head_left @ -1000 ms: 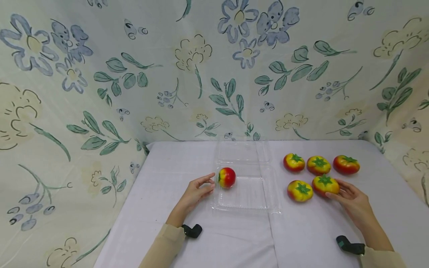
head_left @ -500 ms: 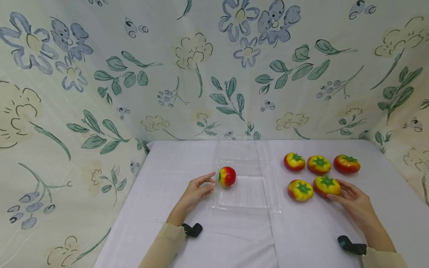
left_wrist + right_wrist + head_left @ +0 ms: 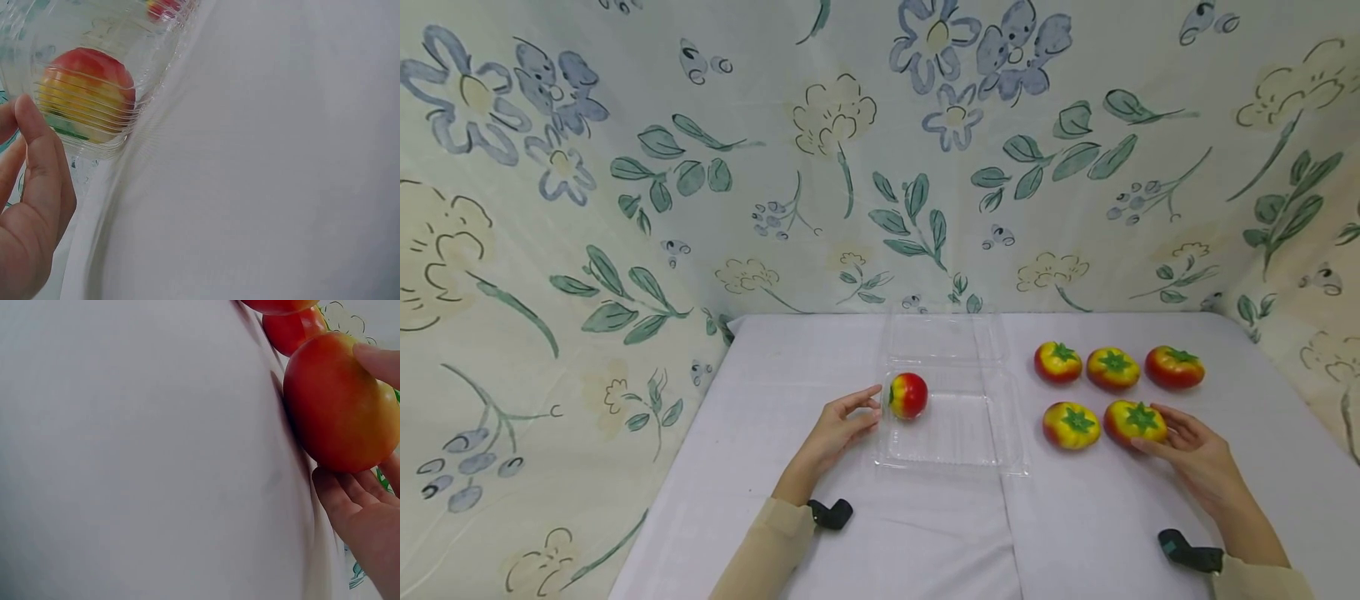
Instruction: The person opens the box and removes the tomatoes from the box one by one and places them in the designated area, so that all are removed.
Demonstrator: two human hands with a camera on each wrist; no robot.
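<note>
Fingers and thumb of my right hand (image 3: pixel 1191 454) hold a red-yellow tomato (image 3: pixel 1135 423) with a green star-shaped top, at the right end of the front row. The right wrist view shows the thumb on one side of this tomato (image 3: pixel 337 406) and fingertips under the other, close to the white cloth. My left hand (image 3: pixel 837 433) has relaxed fingers right at the left wall of a clear plastic clamshell box (image 3: pixel 951 462). A single tomato (image 3: pixel 909 396) lies on its side inside the box's back left corner, its green top facing left.
Another tomato (image 3: pixel 1071 426) sits just left of the held one. Three more stand behind in a row, including a middle tomato (image 3: pixel 1113 369). The box lid (image 3: pixel 943 340) lies folded back. A floral curtain (image 3: pixel 820 233) hangs behind the white-covered table (image 3: pixel 760 367).
The held tomato has shifted slightly right and towards me, and its green top has tilted and dropped a little. My left hand and the box have stayed in place.
</note>
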